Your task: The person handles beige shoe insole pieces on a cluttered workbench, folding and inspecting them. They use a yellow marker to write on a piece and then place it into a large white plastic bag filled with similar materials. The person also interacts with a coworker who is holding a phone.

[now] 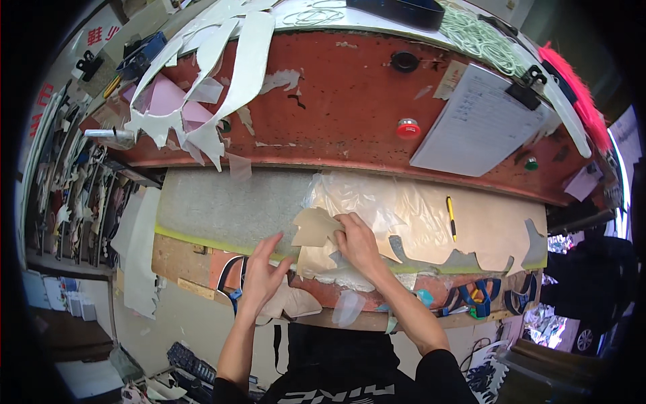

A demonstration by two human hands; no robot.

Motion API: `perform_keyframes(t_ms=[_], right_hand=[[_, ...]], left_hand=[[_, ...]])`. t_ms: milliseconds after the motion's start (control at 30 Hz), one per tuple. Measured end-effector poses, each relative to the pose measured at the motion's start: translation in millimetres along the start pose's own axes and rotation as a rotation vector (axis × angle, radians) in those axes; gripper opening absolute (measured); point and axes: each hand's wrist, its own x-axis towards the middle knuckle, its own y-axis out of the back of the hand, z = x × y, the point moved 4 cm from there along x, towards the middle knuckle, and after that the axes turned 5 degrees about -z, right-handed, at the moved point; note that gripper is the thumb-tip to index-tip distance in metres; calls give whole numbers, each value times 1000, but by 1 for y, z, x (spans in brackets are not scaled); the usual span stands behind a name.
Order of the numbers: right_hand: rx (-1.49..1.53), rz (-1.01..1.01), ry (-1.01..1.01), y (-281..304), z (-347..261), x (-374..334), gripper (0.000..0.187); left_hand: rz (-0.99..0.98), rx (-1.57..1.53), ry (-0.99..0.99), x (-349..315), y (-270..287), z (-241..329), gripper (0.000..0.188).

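Seen from above, a person in a black top works at a grey surface [222,202]. The right hand [359,242] pinches a loose tan piece [313,227] between thumb and fingers, lifted over the middle of the surface. The left hand [264,275] is empty as far as can be seen, fingers spread, just left of that piece and above the front ledge.

The work looks partway along. To the right lies a tan sheet [494,209], its front edge notched with curved gaps, so some shapes seem to be out already; a broad part behind that edge is whole and appears unused. Crinkled clear film [343,192] covers its left part. Beige pieces [296,303] lie together on the ledge beside the left hand, apparently finished ones set aside.

Counting: two hands, one tan piece held (one layer or several, I cannot tell), one notched sheet, and one yellow-and-black pen-like tool [451,219] lying on it. The beige pieces overlap too much to count. Blue shaped frames rest along the ledge: one [232,276] by the left hand, one [521,294] at the far right, and a cluster [479,296] between whose number is unclear. Behind, a red panel [336,101] carries one red button [408,128], one green button [531,163] and one clipboard with paper [471,128].
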Motion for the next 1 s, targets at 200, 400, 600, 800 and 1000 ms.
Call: perform_keyframes(t_ms=[200, 400, 600, 800, 1000], right_hand=[[243, -215, 275, 91, -71, -36, 33], [299, -297, 327, 157, -79, -75, 20], [173, -185, 308, 179, -49, -119, 18], [58, -151, 280, 188, -37, -155, 20], [121, -178, 242, 179, -36, -164, 13]], left_hand=[[-132, -320, -90, 29, -11, 37, 51], [-896, -1287, 265, -4, -99, 31, 75], [-902, -1355, 290, -38, -153, 60, 62], [-907, -1188, 479, -54, -173, 91, 61], [-1232, -1745, 276, -82, -189, 77, 80]])
